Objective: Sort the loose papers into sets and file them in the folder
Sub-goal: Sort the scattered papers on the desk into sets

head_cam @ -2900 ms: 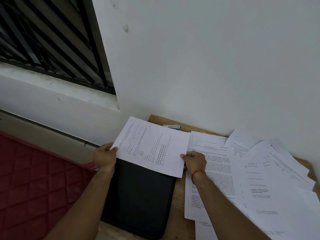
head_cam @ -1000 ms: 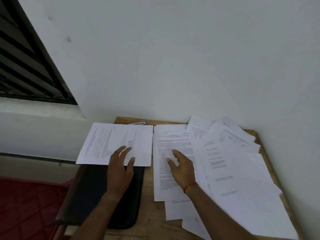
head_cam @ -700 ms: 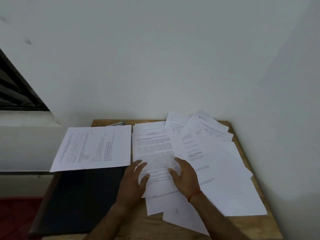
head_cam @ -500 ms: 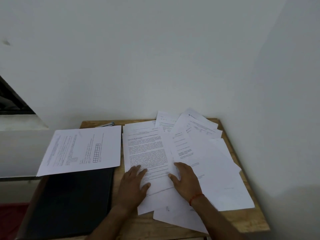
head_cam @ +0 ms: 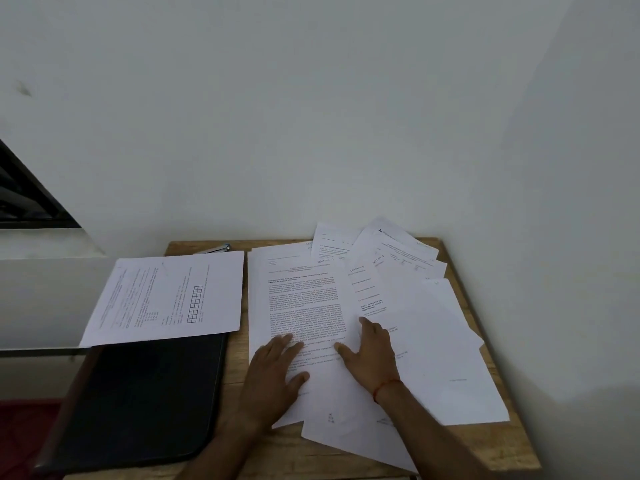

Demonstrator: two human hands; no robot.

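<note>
Toward the near edge of the small wooden table (head_cam: 287, 455), I am resting both hands flat on paper. My left hand (head_cam: 273, 375) is lying with straight fingers on the near part of the white sheet of dense black print (head_cam: 304, 306), gripping nothing. My right hand (head_cam: 370, 355) is spreading open just beside it, holding nothing, its fingers reaching onto the fanned heap of loose white papers (head_cam: 433, 334) that is covering the table's right half out to the far right corner. The flat black folder (head_cam: 138, 393) is lying closed along the left edge, with a white sheet bearing a small printed grid (head_cam: 166, 296) sitting across its far end. I am judging the step to be freeing the dense sheet for its set, so I am aiming to pin the heap with my right palm while sliding the sheet left under light, even pressure; thin sheets are likely to drag their neighbours or crease if I am pinching too soon
</note>
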